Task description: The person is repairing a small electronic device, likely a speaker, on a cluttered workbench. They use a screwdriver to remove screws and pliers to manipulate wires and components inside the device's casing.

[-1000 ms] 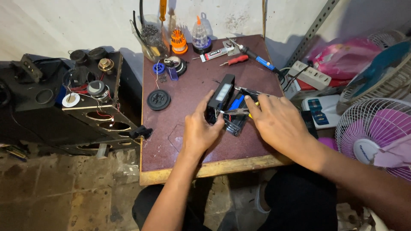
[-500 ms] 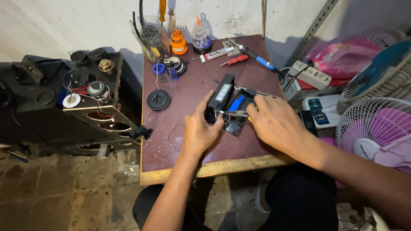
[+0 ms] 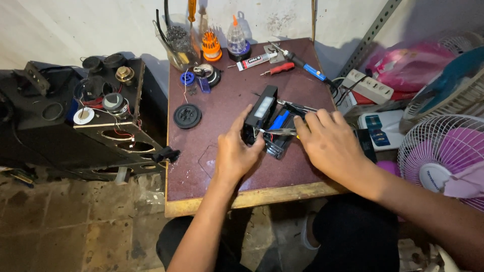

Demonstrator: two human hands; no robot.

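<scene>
Black device [image 3: 262, 113] half hidden beneath left hand [image 3: 236, 153] and right hand [image 3: 330, 143].

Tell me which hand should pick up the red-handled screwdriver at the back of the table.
Right, probably. The right hand lies nearer the red-handled screwdriver, merely resting on the small black opened device, which the left hand grips.

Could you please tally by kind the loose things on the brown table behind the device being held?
Screwdrivers: 1, red
Soldering irons: 1, blue-handled
Glue tubes: 1
Black discs: 1
Bit holders: 1, orange
Clear bottles: 1
Total: 6
</scene>
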